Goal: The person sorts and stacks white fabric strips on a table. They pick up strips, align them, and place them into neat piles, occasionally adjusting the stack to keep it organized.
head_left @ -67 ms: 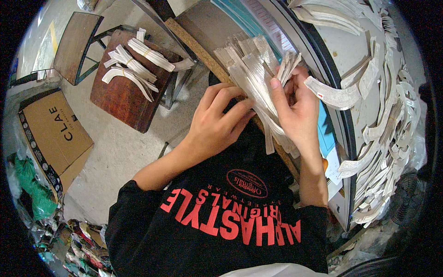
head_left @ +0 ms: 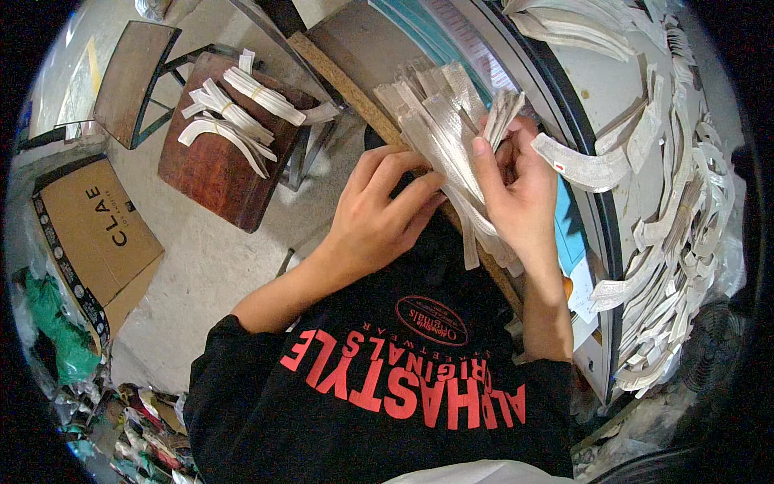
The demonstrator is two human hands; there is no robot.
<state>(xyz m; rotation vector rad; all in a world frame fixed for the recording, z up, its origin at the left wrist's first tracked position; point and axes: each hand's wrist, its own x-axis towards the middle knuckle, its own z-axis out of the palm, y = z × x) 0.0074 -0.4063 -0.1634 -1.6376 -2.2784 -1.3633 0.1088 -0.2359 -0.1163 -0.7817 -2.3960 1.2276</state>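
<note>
My right hand is closed round a small bunch of pale fabric strips, its thumb pressed on the near side. Beside and beneath it, a thick sheaf of similar whitish, woven-looking strips fans out over a wooden edge, its lower ends hanging toward my lap. My left hand is at the sheaf's left edge. Its fingers are curled and the tips come together by the strips; whatever lies between them is hidden. One curved strip with a small red mark rests just right of my right hand.
A large heap of loose strips covers the surface at right, beyond a dark curved table edge. Tied bundles of white strips lie on a brown wooden stool. At left are a cardboard box and a green plastic bag.
</note>
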